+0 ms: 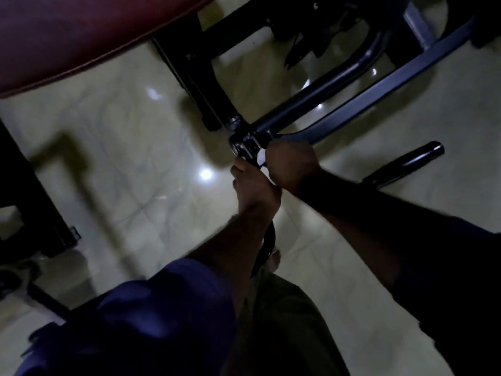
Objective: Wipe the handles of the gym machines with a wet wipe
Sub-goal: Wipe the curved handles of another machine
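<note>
Frame is dim and motion-blurred; findings are limited accordingly. At upper left, a red padded seat hangs over a pale glossy floor. At centre, the left hand grips the black handle, fingers curled round the bar just below its joint with the machine. Immediately right of it and touching it, the right hand is closed over the same bar. A scrap of white wet wipe shows at the edge of that hand, against the handle where the two hands meet. Those fingers appear wrapped round wipe and bar together, though their tips are hidden. Dark frame tubes run up and right from the joint. A second handle stands well apart to the right, untouched. Assessment: the handle is rigid metal and fixed, so it will take firm pressure. The wipe is thin, limp and damp and likely to bunch or slip, so it is best wrapped round the bar inside a full grip. No container or wipe packet is in view.
</note>
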Demonstrator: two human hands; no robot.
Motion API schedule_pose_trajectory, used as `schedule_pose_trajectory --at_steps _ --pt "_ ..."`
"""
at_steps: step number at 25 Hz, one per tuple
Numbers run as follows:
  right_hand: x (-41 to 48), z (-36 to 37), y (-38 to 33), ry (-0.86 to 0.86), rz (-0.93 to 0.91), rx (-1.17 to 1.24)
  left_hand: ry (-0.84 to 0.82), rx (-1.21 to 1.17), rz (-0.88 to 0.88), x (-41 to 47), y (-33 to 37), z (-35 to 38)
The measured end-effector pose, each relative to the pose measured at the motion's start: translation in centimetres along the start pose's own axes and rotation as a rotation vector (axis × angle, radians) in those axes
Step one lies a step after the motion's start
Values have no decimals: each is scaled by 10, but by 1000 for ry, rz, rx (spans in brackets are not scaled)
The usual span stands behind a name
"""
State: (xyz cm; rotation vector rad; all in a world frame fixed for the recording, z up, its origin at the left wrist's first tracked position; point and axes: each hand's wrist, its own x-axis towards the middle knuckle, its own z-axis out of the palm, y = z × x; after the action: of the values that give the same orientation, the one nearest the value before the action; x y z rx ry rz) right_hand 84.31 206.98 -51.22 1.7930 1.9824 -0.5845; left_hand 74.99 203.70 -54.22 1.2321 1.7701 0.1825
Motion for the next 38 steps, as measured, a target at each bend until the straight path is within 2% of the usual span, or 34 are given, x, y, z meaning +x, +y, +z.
schedule_pose_trajectory --at_steps 3,6,8,9,11,13,16,17,20,22,25,28,31,33,35,37,38 --pt "-1 -6 5 -132 117 69 -10 -6 -6 2 -4 -1" --pt "-78 9 42 72 150 -173 -24 23 -11 -2 2 -5" --pt "-115 12 56 102 146 -300 -19 36 -19 -6 5 -8" --pt "-115 16 58 58 155 -262 -26 48 -20 -9 8 -9" --pt "-82 6 42 -30 203 -19 -60 76 -10 -11 9 -9" --pt "-32 -1 17 -2 148 148 -33 86 41 -9 6 -7" --pt "3 -3 -2 1 -11 19 128 307 240 -6 0 3" --pt "-3 3 7 65 -29 4 142 419 297 -4 -1 6" --pt "-59 31 54 473 -51 2 88 583 442 -8 9 6" --pt "-97 46 83 559 -124 -70 75 638 678 -9 10 6" --pt "-120 41 137 727 -385 -236 -4 569 978 -10 15 3" --pt "-110 29 186 844 -625 -247 -56 524 1040 -10 35 10" --pt "-98 21 196 864 -715 -200 -153 855 970 -13 66 31" --pt "-98 26 210 793 -649 -132 -198 1094 894 -6 81 43" --pt "-102 37 242 580 -298 11 -233 1167 725 5 86 47" --pt "-110 45 258 494 56 107 -219 1045 571 11 86 51" --pt "-115 49 246 467 124 69 -199 1017 544 12 86 52"
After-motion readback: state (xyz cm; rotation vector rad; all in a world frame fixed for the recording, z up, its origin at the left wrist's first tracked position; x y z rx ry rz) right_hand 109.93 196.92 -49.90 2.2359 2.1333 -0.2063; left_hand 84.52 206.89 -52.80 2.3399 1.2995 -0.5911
